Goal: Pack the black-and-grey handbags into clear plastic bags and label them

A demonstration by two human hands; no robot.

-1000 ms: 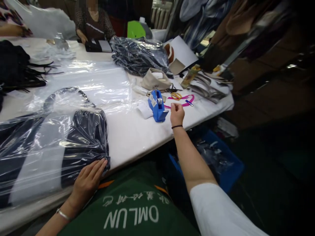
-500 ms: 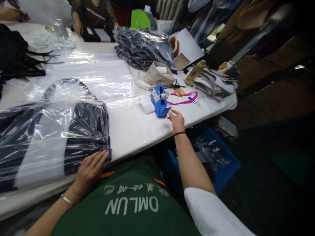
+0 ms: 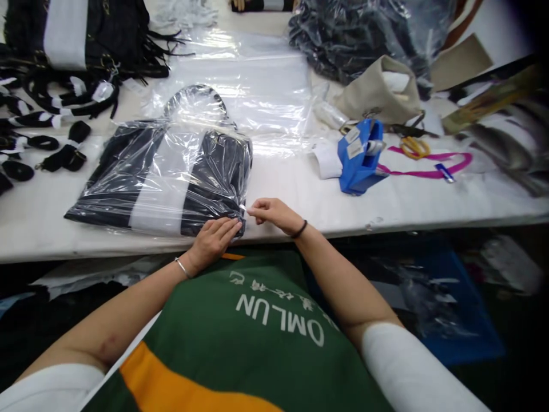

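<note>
One bag [image 3: 165, 174] is laid inside plastic [image 3: 223, 171] on the desk [image 3: 291, 180], its near right corner pressed by the left hand [image 3: 213, 237], fingers flat and gripping nothing. The right hand [image 3: 274, 214] is held just beside that corner, fingers pinched together; whether anything is gripped cannot be told. The plastic could be sprung loose if pressure is eased early, or creased if it is pressed unevenly.
</note>
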